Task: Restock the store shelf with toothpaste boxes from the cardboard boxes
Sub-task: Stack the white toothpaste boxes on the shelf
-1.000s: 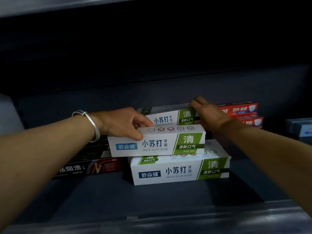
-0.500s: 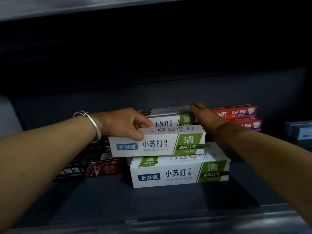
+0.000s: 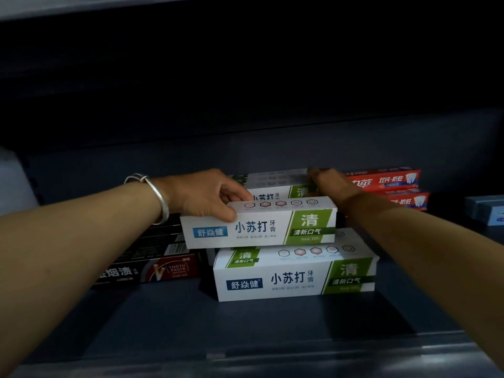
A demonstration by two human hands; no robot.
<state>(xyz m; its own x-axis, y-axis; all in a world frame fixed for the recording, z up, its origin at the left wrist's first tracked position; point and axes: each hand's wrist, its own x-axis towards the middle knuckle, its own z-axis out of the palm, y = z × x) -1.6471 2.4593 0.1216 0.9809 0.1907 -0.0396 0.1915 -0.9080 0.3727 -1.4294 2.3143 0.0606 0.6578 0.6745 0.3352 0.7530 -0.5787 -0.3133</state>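
On the dark shelf (image 3: 163, 317) lie white-and-green toothpaste boxes. My left hand (image 3: 203, 196), with a silver bangle on its wrist, grips the left end of the top front box (image 3: 261, 227), thumb on its front face. That box rests on a lower front box (image 3: 297, 276). Behind them sits a rear box (image 3: 278, 186); my right hand (image 3: 331, 184) holds its right end, fingers curled over the top edge.
Black toothpaste boxes (image 3: 152, 266) are stacked at the left, partly behind my left forearm. Two red boxes (image 3: 392, 181) are stacked at the right rear, and a blue box (image 3: 488, 211) lies at the far right. The shelf's front lip (image 3: 245, 361) runs along the bottom.
My right hand has slid farther back and up along the rear box. My left hand and the top front box have hardly moved.
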